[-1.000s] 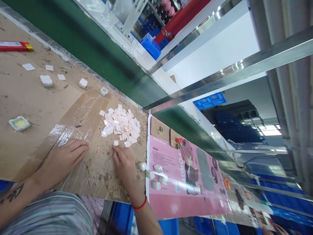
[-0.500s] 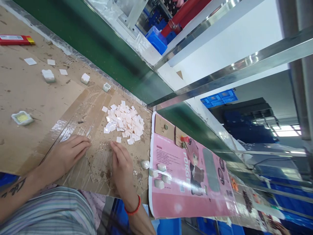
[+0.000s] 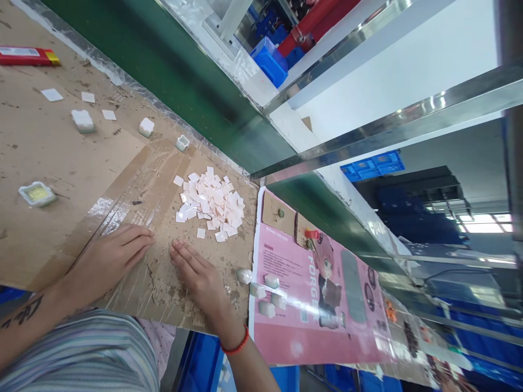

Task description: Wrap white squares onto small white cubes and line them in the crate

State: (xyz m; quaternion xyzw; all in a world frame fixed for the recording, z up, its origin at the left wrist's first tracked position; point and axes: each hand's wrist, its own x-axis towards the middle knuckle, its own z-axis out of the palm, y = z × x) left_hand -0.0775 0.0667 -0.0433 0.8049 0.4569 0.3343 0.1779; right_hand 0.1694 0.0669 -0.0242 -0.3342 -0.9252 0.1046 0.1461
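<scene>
My left hand [image 3: 118, 250] rests on the cardboard-covered table [image 3: 81, 169], fingers stretched forward, nothing visible in them. The thumb side is partly hidden. To its right, my right hand [image 3: 200, 275] lies low over the cardboard with its fingers extended and fairly flat. No object shows in it either. A gap separates the two sets of fingertips. Just beyond my right hand is a loose pile of small, pale pink square pieces [image 3: 214, 198], with one square piece [image 3: 201, 233] lying apart at its near edge. My fingers do not touch the pile.
At the left are a small dish with yellow contents [image 3: 36, 194], several whitish blocks [image 3: 83, 121] and a red packet [image 3: 28, 56]. More pale blocks [image 3: 267, 309] sit on and beside the pink printed mat [image 3: 286, 337]. A green ledge [image 3: 163, 71] borders the far side.
My right hand has shifted left toward my left hand, and its fingers now lie flatter. My left hand is almost unmoved. The view has moved slightly.
</scene>
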